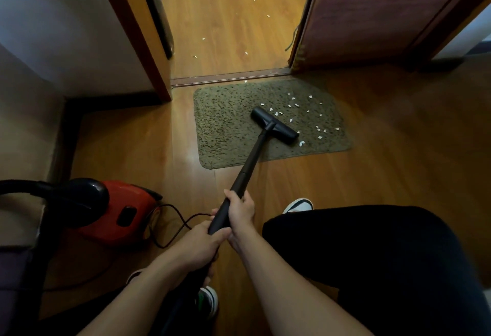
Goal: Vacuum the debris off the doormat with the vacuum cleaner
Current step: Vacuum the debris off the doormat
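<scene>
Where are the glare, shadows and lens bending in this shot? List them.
Head view: a pale glare on the floor left of the doormat; the door frame leans and bows from the wide lens; the picture's edges fall dark; paper scraps look sharp.

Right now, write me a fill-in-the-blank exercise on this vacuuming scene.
1. The black T-shaped vacuum floor head rests on the olive-green shaggy doormat, with the white paper scraps on the mat mostly to the head's ___ side.
2. The glossy plastic canister body of the vacuum is coloured ___.
3. Beyond the metal threshold strip, more scraps lie on a ___ floor.

Missing words: right; red; wooden.
</scene>
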